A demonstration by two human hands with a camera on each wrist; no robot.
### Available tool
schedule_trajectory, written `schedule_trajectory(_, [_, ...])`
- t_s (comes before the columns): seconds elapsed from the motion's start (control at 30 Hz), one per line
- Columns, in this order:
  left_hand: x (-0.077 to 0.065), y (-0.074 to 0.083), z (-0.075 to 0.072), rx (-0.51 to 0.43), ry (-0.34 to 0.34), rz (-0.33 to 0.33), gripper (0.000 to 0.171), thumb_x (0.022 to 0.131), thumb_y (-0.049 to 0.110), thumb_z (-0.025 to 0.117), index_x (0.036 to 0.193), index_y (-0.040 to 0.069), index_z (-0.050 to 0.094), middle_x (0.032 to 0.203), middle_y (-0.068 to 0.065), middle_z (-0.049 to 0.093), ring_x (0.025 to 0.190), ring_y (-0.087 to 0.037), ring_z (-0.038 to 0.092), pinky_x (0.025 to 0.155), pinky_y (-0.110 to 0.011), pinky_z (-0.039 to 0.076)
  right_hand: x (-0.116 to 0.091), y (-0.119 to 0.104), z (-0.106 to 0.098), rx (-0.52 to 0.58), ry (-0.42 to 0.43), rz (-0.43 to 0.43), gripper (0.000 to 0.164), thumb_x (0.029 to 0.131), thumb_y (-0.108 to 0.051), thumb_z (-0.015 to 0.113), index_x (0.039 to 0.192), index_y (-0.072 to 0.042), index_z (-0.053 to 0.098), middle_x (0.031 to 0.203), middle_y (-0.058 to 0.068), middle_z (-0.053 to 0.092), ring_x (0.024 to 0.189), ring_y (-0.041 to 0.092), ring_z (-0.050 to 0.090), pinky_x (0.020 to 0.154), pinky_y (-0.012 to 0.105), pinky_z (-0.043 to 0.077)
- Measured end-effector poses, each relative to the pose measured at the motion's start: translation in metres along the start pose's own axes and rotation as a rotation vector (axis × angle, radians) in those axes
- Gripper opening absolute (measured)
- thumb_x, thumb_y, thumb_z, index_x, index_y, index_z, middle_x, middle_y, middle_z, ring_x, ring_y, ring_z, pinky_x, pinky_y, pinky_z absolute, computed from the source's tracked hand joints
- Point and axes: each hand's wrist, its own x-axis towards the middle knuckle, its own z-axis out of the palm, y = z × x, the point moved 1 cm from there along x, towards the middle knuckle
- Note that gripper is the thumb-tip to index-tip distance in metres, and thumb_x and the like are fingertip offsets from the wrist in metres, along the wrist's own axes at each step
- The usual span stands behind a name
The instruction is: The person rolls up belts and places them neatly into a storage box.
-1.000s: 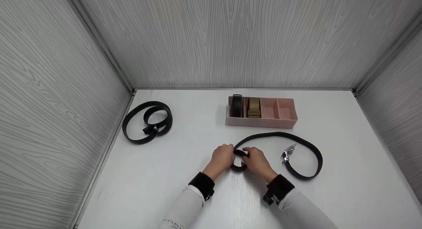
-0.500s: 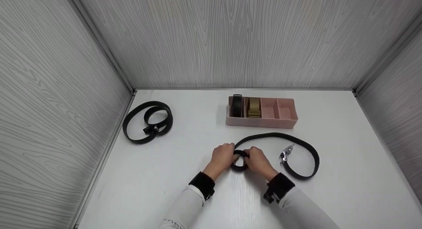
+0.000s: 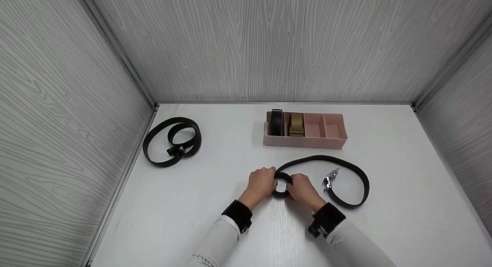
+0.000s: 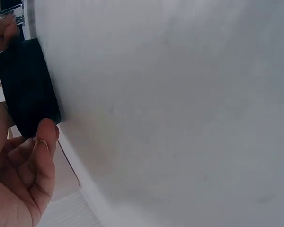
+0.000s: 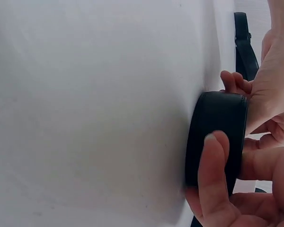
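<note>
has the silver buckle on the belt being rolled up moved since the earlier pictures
Yes: the silver buckle has shifted a little leftward in the head view, judged against the pink divided box, which stays in place.

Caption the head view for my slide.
Left hand and right hand hold a partly coiled black belt near a divided pink tray.

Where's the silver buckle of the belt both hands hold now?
In the head view, the silver buckle sits on the white table, right of the right hand, at the end of the curving black belt, with the pink tray beyond.
</note>
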Motion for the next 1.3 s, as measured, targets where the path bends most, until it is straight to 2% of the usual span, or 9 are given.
schedule_trajectory(0.13, [0.003,0.002,-0.002,-0.048,-0.025,0.027,0.011,0.081,0.013,0.072,0.086,0.006,0.065,0.081,-0.009,0.068,0.074,-0.026,0.067,0.061,-0.036,0.052,0.002,-0.002,0.0,-0.021,0.009,-0.054,0.015,0.082,0.004,0.057,0.069,-0.004,0.059,0.069,0.007,0.057,0.065,0.022,0.055,0.064,0.038,0.049])
schedule_trajectory(0.3, [0.006,0.003,-0.004,-0.015,-0.038,0.052,0.012,0.087,0.017,0.071,0.085,0.006,0.067,0.079,-0.008,0.068,0.073,-0.026,0.066,0.062,-0.036,0.051,0.002,-0.001,0.0,-0.034,0.011,-0.114,0.014,0.086,0.003,0.059,0.074,-0.004,0.062,0.075,0.007,0.054,0.07,0.023,0.052,0.068,0.04,0.048])
schedule_trajectory(0.4, [0.007,0.004,-0.004,-0.006,-0.042,0.042,0.01,0.086,0.014,0.071,0.084,0.005,0.067,0.077,-0.009,0.068,0.071,-0.027,0.066,0.06,-0.036,0.051,0.001,0.0,-0.001,-0.003,0.013,-0.071,0.013,0.088,-0.003,0.062,0.076,-0.004,0.065,0.072,0.005,0.055,0.067,0.021,0.053,0.066,0.038,0.047])
schedule_trajectory(0.5, [0.006,0.004,-0.001,-0.033,-0.035,0.015,0.008,0.083,0.011,0.069,0.084,0.003,0.067,0.077,-0.011,0.068,0.07,-0.029,0.067,0.059,-0.038,0.052,-0.004,0.001,-0.003,0.046,-0.014,0.022,0.016,0.09,-0.011,0.065,0.076,-0.004,0.065,0.064,0.003,0.059,0.058,0.018,0.055,0.058,0.033,0.047])
schedule_trajectory(0.63, [0.005,0.004,0.003,-0.087,0.0,0.008,0.009,0.079,0.009,0.069,0.084,0.003,0.066,0.077,-0.013,0.069,0.069,-0.031,0.067,0.057,-0.038,0.052,-0.011,0.0,-0.005,0.036,-0.03,0.065,0.014,0.087,-0.009,0.063,0.074,-0.004,0.061,0.059,0.003,0.059,0.055,0.019,0.057,0.055,0.033,0.048])
schedule_trajectory(0.8, [0.004,0.004,0.001,-0.083,0.01,0.029,0.009,0.08,0.014,0.072,0.081,0.007,0.066,0.075,-0.01,0.069,0.067,-0.028,0.067,0.054,-0.038,0.051,-0.005,0.002,-0.003,-0.032,0.021,-0.016,0.009,0.082,0.003,0.059,0.074,-0.001,0.061,0.07,0.009,0.059,0.068,0.025,0.057,0.066,0.042,0.05])
schedule_trajectory(1.0, [0.007,0.005,-0.002,-0.035,-0.015,0.011,0.016,0.087,0.019,0.071,0.078,0.006,0.067,0.072,-0.009,0.068,0.065,-0.026,0.066,0.054,-0.036,0.051,-0.001,0.005,-0.005,-0.065,0.041,-0.125,0.007,0.089,0.003,0.058,0.086,0.001,0.063,0.079,0.014,0.059,0.077,0.029,0.058,0.074,0.048,0.049])
schedule_trajectory(1.17, [0.008,0.005,-0.001,-0.05,-0.007,-0.008,0.011,0.083,0.013,0.069,0.083,0.003,0.063,0.076,-0.014,0.068,0.066,-0.031,0.066,0.055,-0.039,0.051,-0.003,0.007,-0.005,-0.026,0.076,-0.028,0.011,0.091,-0.009,0.063,0.082,-0.002,0.065,0.076,0.01,0.059,0.075,0.027,0.056,0.073,0.045,0.049])
schedule_trajectory(1.3, [0.009,0.005,0.001,-0.077,0.01,-0.027,0.011,0.079,0.013,0.069,0.08,0.005,0.061,0.074,-0.014,0.067,0.064,-0.032,0.066,0.054,-0.041,0.05,-0.004,0.006,-0.005,-0.014,0.072,0.021,0.013,0.088,-0.007,0.061,0.076,-0.003,0.064,0.074,0.01,0.061,0.07,0.025,0.056,0.068,0.043,0.05])
